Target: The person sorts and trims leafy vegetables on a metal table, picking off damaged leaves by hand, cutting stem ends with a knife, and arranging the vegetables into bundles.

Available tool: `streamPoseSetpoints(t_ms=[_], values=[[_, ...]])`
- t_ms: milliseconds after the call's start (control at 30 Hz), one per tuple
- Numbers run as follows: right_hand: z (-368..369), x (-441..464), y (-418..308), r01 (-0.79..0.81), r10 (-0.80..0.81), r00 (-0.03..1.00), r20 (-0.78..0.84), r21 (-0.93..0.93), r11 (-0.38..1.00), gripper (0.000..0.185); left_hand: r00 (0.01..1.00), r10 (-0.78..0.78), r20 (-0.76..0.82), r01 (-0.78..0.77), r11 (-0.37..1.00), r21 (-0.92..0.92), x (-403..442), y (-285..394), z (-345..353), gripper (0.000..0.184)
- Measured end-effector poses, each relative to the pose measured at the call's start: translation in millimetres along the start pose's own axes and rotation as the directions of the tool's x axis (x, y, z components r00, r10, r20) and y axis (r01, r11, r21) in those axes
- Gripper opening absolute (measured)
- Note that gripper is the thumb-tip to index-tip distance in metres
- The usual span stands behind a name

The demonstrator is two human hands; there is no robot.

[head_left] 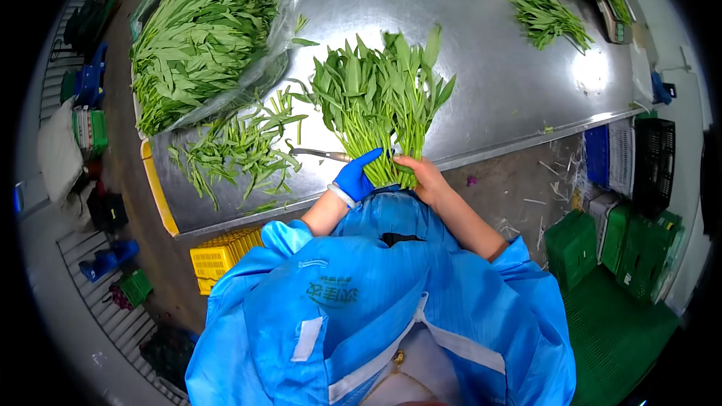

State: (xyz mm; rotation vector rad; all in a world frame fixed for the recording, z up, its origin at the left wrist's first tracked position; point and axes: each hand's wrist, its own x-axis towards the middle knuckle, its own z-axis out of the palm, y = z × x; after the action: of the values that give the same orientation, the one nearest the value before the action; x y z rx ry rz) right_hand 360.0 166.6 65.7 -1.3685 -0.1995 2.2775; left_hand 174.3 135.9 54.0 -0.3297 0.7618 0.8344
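Observation:
Upright between my hands stands a bunch of water spinach (380,94), leaves toward the far side and cut stalks toward my body at the table's near edge. My left hand (356,178), in a blue glove, is closed round the stalks on the left. On the other side my bare right hand (421,177) grips the stalks, with its thumb across them. A knife (320,153) shows just left of the bunch, its blade pointing left and its wooden handle partly hidden behind the stalks and glove.
A large heap of greens (207,37) in clear plastic fills the table's far left. Loose trimmings (241,146) lie nearer. Another bunch (549,11) rests at far right, beside greens on a scale (613,22). Crates, yellow (226,256) and green (571,248), stand on the floor.

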Motion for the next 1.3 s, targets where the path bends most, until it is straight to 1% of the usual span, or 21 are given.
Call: streamPoseSetpoints(t_ms=[67, 133, 167, 200, 233, 267, 300, 367, 400, 433, 533, 567, 667, 700, 733, 833, 900, 1033, 1133, 1200, 1300], values=[[-7.8, 3.9, -4.8, 0.030, -0.030, 1.000, -0.004, -0.057, 0.998, 0.034, 0.996, 0.077, -0.041, -0.075, 0.996, 0.051, 3.9, -9.3, 10.6, 0.035], [-5.6, -3.2, -12.2, 0.068, -0.068, 0.998, 0.006, -0.111, 0.991, 0.033, 0.989, 0.138, -0.049, -0.136, 0.990, 0.046, 7.9, -15.6, 15.7, 0.036], [-5.7, -4.1, -13.7, 0.126, -0.127, 0.992, -0.001, -0.115, 0.985, 0.027, 0.984, 0.177, -0.030, -0.176, 0.983, 0.054, 7.9, -18.0, 17.3, 0.035], [-8.4, -5.2, -16.0, 0.111, -0.112, 0.994, 0.000, -0.131, 0.985, 0.025, 0.976, 0.217, -0.010, -0.216, 0.975, 0.060, 5.8, -19.4, 20.2, 0.034], [-12.3, -6.7, -20.0, 0.098, -0.099, 0.995, 0.003, -0.147, 0.984, 0.023, 0.977, 0.213, 0.031, -0.214, 0.976, 0.034, 6.3, -20.9, 16.7, 0.031], [-14.3, -8.8, -23.4, 0.090, -0.090, 0.996, 0.007, -0.163, 0.983, 0.022, 0.975, 0.220, 0.009, -0.220, 0.975, 0.020, 5.6, -21.4, 15.5, 0.031], [-9.1, -17.0, -30.7, 0.139, -0.136, 0.990, 0.029, -0.177, 0.974, 0.017, 0.974, 0.226, -0.011, -0.226, 0.974, 0.007, 4.8, -21.8, 14.8, 0.030], [-2.1, -25.6, -37.3, 0.168, -0.169, 0.986, 0.006, -0.153, 0.974, 0.016, 0.973, 0.227, -0.049, -0.228, 0.974, -0.017, -0.6, -20.8, 19.4, 0.030], [0.9, -29.8, -38.6, 0.186, -0.189, 0.982, -0.009, -0.138, 0.973, 0.015, 0.972, 0.232, -0.033, -0.232, 0.973, -0.014, -2.0, -20.8, 18.7, 0.030], [6.0, -33.2, -38.7, 0.244, -0.244, 0.970, 0.017, -0.117, 0.963, 0.016, 0.972, 0.236, -0.017, -0.236, 0.972, -0.011, -3.0, -21.2, 17.8, 0.031], [15.7, -35.9, -32.9, 0.402, -0.403, 0.915, 0.010, -0.107, 0.909, 0.019, 0.962, 0.275, 0.003, -0.275, 0.962, 0.000, -6.1, -23.9, 20.6, 0.030], [13.5, -33.4, -30.8, 0.397, -0.397, 0.917, 0.029, -0.126, 0.909, 0.022, 0.953, 0.303, 0.006, -0.303, 0.953, 0.024, -7.5, -24.4, 22.0, 0.030], [26.3, -33.6, -27.2, 0.376, -0.393, 0.920, 0.015, -0.322, 0.869, 0.025, 0.903, 0.427, 0.042, -0.428, 0.894, 0.128, -10.3, -28.9, 27.2, 0.032], [26.6, -31.8, -24.3, 0.319, -0.336, 0.942, 0.011, -0.339, 0.885, 0.029, 0.885, 0.464, 0.042, -0.464, 0.871, 0.163, -13.2, -30.5, 33.8, 0.033], [25.8, -30.9, -24.2, 0.340, -0.356, 0.935, 0.008, -0.311, 0.887, 0.029, 0.865, 0.500, 0.045, -0.499, 0.844, 0.200, -14.6, -30.7, 38.3, 0.033], [28.8, -31.9, -25.8, 0.399, -0.411, 0.912, -0.010, -0.218, 0.891, 0.027, 0.879, 0.477, 0.021, -0.468, 0.852, 0.234, -19.0, -27.2, 37.9, 0.034], [27.2, -34.9, -27.7, 0.382, -0.391, 0.920, -0.008, -0.191, 0.904, 0.024, 0.894, 0.446, -0.034, -0.426, 0.871, 0.246, -21.5, -26.0, 36.3, 0.031], [23.0, -43.5, -32.3, 0.378, -0.374, 0.926, 0.054, -0.144, 0.915, 0.021, 0.911, 0.413, 0.001, -0.410, 0.904, 0.121, -23.3, -20.8, 22.7, 0.028], [21.5, -52.3, -40.2, 0.423, -0.414, 0.905, 0.099, -0.098, 0.901, 0.023, 0.857, 0.510, -0.075, -0.509, 0.860, 0.038, -29.3, -10.4, 26.6, 0.028], [21.4, -58.5, -47.9, 0.459, -0.449, 0.887, 0.106, -0.103, 0.882, 0.023, 0.840, 0.543, -0.007, -0.543, 0.838, -0.057, -31.6, 3.8, 14.1, 0.026], [20.9, -68.8, -58.7, 0.476, -0.461, 0.879, 0.122, -0.173, 0.862, 0.023, 0.808, 0.589, 0.003, -0.589, 0.808, -0.004, -38.4, 17.7, 9.2, 0.027]])
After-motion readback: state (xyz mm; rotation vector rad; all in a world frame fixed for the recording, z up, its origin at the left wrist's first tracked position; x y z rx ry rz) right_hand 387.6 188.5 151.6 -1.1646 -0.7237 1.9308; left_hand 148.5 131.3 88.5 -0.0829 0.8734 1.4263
